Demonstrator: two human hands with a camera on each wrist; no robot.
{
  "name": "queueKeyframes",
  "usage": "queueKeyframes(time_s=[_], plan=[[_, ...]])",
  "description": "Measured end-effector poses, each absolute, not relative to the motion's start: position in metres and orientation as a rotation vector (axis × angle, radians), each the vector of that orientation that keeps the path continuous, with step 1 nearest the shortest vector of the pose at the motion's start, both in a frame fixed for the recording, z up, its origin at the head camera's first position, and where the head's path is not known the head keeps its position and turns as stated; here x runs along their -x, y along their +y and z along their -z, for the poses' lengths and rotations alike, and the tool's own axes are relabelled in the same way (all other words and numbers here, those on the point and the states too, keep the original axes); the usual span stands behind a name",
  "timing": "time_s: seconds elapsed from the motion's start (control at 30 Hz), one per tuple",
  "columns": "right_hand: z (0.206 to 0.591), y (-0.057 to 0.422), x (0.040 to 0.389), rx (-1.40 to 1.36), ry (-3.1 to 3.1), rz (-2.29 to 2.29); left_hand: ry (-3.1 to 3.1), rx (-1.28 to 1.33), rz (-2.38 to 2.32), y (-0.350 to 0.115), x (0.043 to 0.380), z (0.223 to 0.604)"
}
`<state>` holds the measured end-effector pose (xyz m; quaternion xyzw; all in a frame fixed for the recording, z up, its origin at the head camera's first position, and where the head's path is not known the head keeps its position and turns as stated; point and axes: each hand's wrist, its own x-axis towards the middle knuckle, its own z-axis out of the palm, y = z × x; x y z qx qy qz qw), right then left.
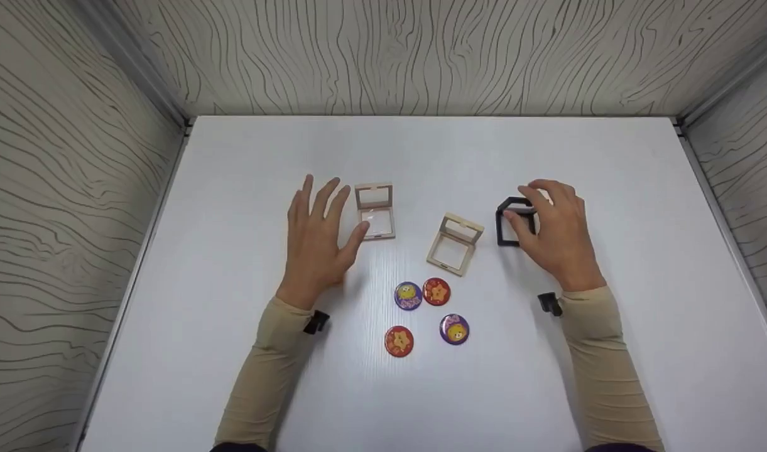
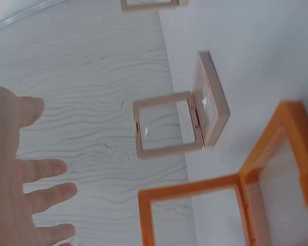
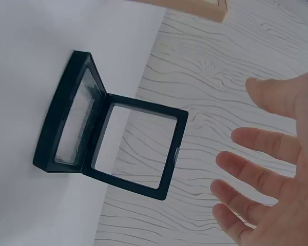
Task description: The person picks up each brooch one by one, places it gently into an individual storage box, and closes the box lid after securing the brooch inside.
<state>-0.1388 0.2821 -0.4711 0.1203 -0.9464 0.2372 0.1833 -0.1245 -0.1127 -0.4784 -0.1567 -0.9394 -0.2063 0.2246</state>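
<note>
My left hand hovers with spread fingers left of a pale pink hinged display case, which stands with its lid up. In the left wrist view, an orange case, also opened, sits close by; the head view does not show it, apparently because the hand covers it. Over a black hinged case with its lid raised is my right hand, thumb and fingers apart. The right wrist view shows a gap between those fingertips and the black case's frame.
Between the hands stands a beige case, lid up. Nearer the body lie round badges: two purple ones and two red ones with a star. Wood-patterned panels border the white table.
</note>
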Motion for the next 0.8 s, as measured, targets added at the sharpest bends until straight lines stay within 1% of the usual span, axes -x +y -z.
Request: queueKeyframes(time_s=[0.13, 0.33, 0.63, 0.8], plan=[[0.474, 0.278, 0.126, -0.34, -2.611, -0.673, -2.536, 0.476, 0.624, -0.103, 0.112, 0.479], [0.479, 0.278, 0.107, -0.342, -2.68, -0.824, -2.556, 0.611, 0.692, -0.08, 0.09, 0.482], [0.5, 0.272, 0.081, -0.381, -2.807, -0.98, -2.692, 0.898, 0.755, -0.043, 0.064, 0.505], [0.51, 0.264, 0.069, -0.402, -2.906, -1.071, -2.745, 0.976, 0.71, -0.029, 0.054, 0.515]])
